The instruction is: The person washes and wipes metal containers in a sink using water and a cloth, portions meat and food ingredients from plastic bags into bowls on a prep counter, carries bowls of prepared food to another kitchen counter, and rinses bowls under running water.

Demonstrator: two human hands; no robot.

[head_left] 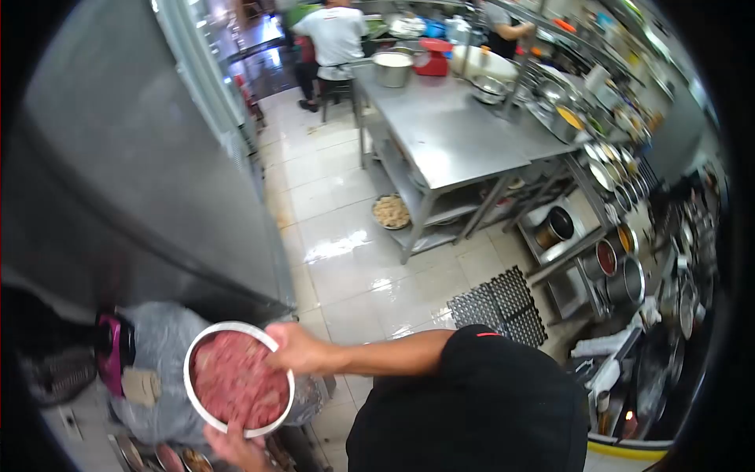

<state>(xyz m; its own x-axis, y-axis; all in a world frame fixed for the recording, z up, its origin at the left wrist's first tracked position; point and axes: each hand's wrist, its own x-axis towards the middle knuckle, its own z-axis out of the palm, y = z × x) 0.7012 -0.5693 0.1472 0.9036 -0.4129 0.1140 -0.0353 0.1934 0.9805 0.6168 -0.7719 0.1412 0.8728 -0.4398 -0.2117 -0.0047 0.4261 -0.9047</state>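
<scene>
A round metal bowl [191, 377] with a pale rim, full of raw sliced red meat [240, 377], is at the lower left. My right hand [297, 349] grips its rim on the right side, thumb over the edge, with my arm stretched across from a black sleeve [472, 393]. My left hand [237, 448] holds the bowl's near edge; part of it is hidden at the bottom of the view. Beneath and behind the bowl lies a grey plastic bag [161, 330].
A tall steel cabinet [134, 149] stands at left. Ahead is a steel table [448, 134] with a pot [392, 69] and a red scale [432, 59]. A bowl of pale food [391, 212] sits low beside it. A black mat [499, 307] lies on the floor. Two people work at the back.
</scene>
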